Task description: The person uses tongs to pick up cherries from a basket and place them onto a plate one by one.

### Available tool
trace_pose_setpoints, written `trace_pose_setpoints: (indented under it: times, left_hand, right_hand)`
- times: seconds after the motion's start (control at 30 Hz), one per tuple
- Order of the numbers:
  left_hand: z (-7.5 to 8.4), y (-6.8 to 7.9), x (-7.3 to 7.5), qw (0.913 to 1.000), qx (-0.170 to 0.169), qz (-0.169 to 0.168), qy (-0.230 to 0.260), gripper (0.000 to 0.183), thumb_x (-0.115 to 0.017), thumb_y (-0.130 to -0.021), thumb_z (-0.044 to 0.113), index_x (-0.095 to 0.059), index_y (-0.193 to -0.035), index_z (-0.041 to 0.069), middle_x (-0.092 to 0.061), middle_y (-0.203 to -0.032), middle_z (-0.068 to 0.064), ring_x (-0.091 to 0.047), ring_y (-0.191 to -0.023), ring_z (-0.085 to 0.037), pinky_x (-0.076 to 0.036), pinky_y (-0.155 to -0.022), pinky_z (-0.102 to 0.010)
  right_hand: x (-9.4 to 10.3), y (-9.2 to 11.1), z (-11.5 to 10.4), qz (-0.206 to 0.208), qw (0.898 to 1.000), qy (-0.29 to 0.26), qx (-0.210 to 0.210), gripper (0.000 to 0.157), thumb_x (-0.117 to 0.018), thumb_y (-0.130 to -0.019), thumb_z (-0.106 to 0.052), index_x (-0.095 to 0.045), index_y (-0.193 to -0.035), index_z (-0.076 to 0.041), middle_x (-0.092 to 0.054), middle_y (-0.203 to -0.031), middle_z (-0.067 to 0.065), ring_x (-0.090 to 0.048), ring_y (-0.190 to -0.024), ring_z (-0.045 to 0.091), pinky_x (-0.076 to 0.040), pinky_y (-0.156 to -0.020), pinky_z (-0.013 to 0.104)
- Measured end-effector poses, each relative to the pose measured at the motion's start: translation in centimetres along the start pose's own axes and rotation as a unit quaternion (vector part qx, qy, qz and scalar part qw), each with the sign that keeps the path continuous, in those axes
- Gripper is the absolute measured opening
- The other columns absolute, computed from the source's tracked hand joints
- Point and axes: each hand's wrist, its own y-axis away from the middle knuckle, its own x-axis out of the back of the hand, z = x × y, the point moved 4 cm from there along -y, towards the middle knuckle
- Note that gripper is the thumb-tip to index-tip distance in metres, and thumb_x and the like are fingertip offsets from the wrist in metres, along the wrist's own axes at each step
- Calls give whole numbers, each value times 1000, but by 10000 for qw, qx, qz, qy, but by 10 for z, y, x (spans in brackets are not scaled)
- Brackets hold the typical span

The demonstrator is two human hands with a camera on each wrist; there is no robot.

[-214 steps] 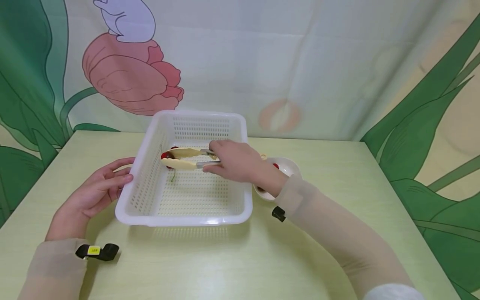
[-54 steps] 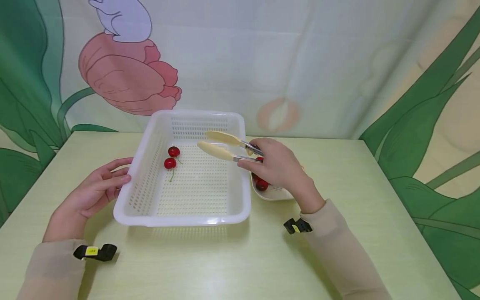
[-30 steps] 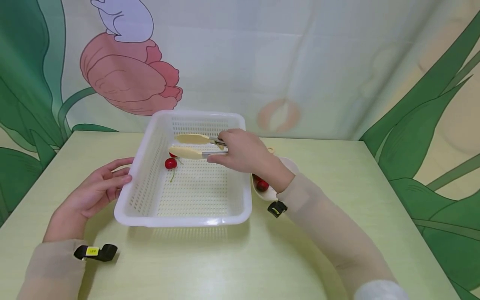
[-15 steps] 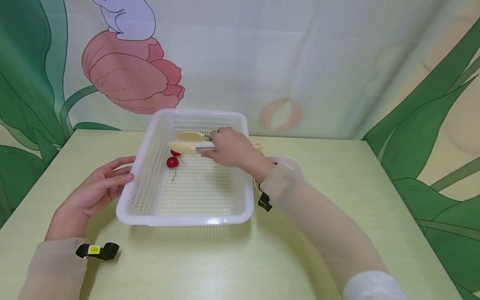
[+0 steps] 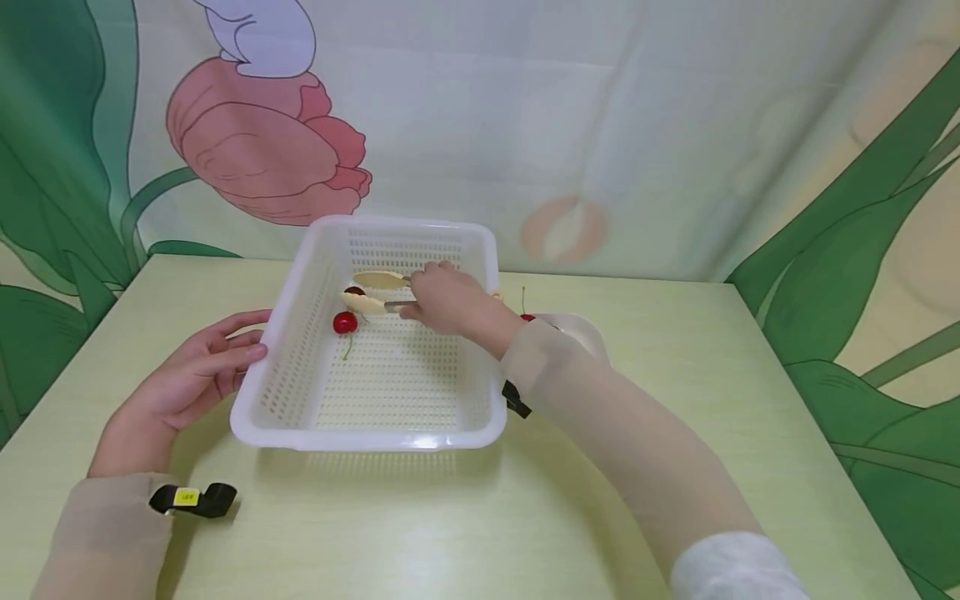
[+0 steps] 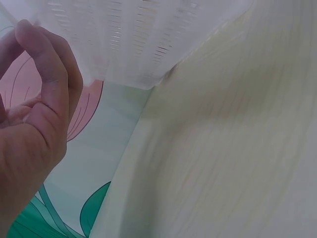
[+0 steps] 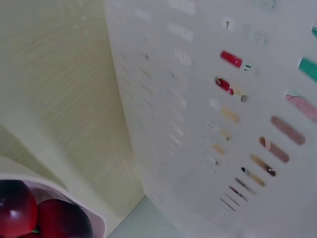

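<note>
Our right hand (image 5: 442, 298) is curled round the handles of the cream-tipped metal tongs (image 5: 372, 292), which reach left into the far part of the white perforated plastic basket (image 5: 480, 350). Between the two tong tips sits a dark red cherry (image 5: 355, 291); whether the tips truly pinch it or only frame it we cannot tell from the head view. A second, brighter red cherry (image 5: 345, 322) lies on the basket floor just near of the tips. Our left hand (image 5: 197, 379) rests with straight fingers against the basket's left wall, holding nothing. To the right of the basket stands the small white bowl (image 5: 581, 329), mostly hidden by our sleeve; the right wrist view shows more red cherries (image 7: 42, 213) in it. To do this well, we judge the squeeze should stay light, the tips low over the mesh, and the left hand should brace the basket.
</note>
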Motion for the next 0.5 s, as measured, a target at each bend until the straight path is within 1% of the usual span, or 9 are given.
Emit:
trace_pose_setpoints:
  times: [0.1,0.27,0.37,0.5]
  left_hand:
    - [1,1,0,10000,-19,16,49,42,-47,-106,-3,-49,-144,14,-68,-126,-6,-73,-102,-23,-60,-87,-35]
    - [2,2,-2,10000,-23,1,61,42,-47,-106,-3,-49,-144,14,-68,-126,-6,-73,-102,-23,-60,-86,-35]
    - [2,2,-3,10000,13,39,59,42,-48,-106,-3,-48,-144,14,-69,-126,-6,-73,-102,-23,-60,-86,-35]
    - [3,2,-2,9999,41,110,12,42,-49,-106,-3,-48,-144,14,-69,-125,-6,-73,-102,-23,-60,-86,-35]
  right_hand:
    - [0,-5,1,-50,10000,9,31,40,-60,-104,-42,-67,-118,-4,-64,-113,11,-59,-107,27,-52,-92,38]
    - [1,-10,2,-301,9995,76,39,39,-62,-103,-40,-68,-119,-5,-66,-114,9,-60,-108,25,-50,-96,36]
    - [4,-11,3,-412,9991,112,43,37,-62,-104,-40,-68,-116,-6,-66,-110,8,-60,-102,23,-50,-93,34]
    - [7,-13,3,-535,9984,173,-8,36,-60,-104,-42,-68,-116,-8,-66,-109,5,-59,-97,19,-52,-87,31]
